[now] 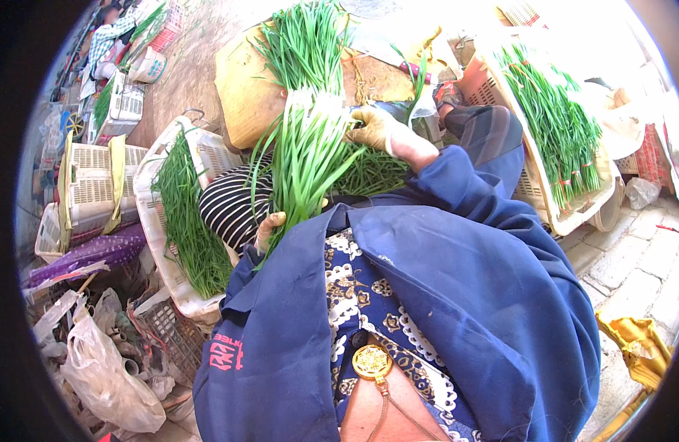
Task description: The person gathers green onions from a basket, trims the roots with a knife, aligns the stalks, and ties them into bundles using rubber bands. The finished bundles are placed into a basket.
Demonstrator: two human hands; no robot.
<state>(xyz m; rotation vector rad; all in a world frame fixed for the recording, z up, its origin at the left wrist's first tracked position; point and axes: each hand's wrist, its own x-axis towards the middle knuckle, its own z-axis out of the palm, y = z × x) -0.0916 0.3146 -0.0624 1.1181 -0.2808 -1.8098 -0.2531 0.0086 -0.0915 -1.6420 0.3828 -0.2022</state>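
A thick bunch of Chinese chives lies before me, its leafy ends pointing toward my body. My left hand is closed around those leaves, partly hidden by them and the jacket. Wearing a worn tan glove, my right hand has its fingertips at the pale stalk ends on the bunch's right side; a few stalks seem pinched there. Beyond, more chives lie on a yellowish board, leaves pointing away. A knife or tool with a dark pink handle rests at the board's right. Loose chives lie beneath my right hand.
A white plastic crate of loose chives stands left; another crate at right holds banded bunches. Stacked crates, a purple cloth and plastic bags lie farther left. Another person sits at upper left.
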